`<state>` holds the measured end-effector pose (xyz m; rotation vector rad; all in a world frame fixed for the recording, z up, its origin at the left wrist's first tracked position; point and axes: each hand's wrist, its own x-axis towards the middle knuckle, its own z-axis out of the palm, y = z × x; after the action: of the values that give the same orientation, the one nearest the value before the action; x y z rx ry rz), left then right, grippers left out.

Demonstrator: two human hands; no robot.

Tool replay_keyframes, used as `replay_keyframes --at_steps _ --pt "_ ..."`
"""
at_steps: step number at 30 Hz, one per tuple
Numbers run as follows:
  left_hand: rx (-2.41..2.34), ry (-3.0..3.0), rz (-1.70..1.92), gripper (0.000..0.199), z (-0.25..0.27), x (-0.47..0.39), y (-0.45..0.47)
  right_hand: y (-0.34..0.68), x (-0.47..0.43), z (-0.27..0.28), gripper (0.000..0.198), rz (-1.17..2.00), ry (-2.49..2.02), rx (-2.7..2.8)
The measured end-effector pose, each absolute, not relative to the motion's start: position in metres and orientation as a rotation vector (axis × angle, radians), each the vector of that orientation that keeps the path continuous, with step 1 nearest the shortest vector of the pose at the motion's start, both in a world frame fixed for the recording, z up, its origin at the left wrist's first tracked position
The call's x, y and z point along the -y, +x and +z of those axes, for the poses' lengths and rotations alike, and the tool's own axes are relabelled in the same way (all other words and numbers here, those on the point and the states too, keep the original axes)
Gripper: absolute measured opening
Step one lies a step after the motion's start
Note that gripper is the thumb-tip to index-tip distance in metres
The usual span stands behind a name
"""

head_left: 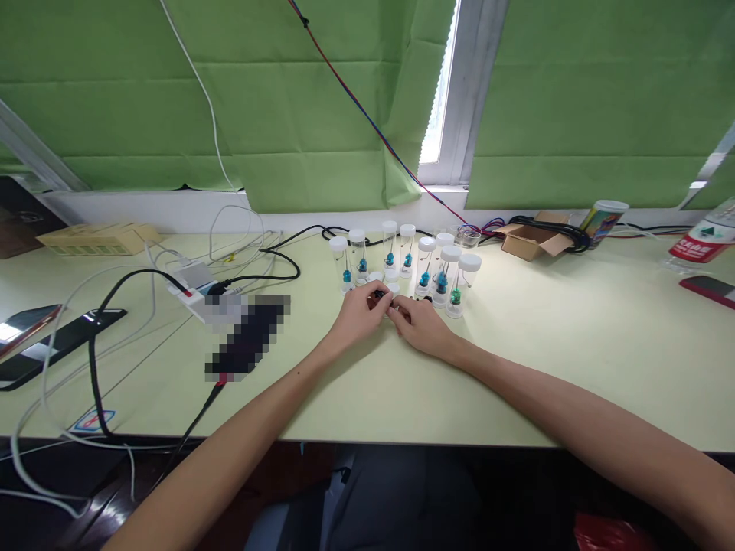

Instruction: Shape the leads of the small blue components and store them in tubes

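Observation:
My left hand (363,312) and my right hand (423,325) meet above the middle of the table, fingers bent and tips together. Between the fingertips is a small dark piece (380,294), too small and too covered to name. Just beyond the hands, several clear tubes with white caps stand upright, most with a small blue part inside. The nearest on the right is a tube (455,297) with a green part. White caps (392,288) show right behind my fingers. Small black pieces (428,299) lie beside my right hand.
On the pale table (574,360), a power strip (200,301) with tangled cables and phones (57,348) lies left. A yellow box (100,239) stands at the back left. Toward the back right are an opened cardboard box (531,243), a printed can (602,222) and a bottle (703,237).

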<state>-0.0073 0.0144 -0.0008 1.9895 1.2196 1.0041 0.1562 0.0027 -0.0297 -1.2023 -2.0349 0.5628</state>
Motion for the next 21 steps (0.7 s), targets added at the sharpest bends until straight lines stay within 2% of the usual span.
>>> replay_keyframes --at_steps 21 --pt "-1.247 2.049 0.993 0.025 -0.0052 -0.0171 -0.0085 0.1558 -0.0032 -0.0305 0.022 0.571 -1.201 2.029"
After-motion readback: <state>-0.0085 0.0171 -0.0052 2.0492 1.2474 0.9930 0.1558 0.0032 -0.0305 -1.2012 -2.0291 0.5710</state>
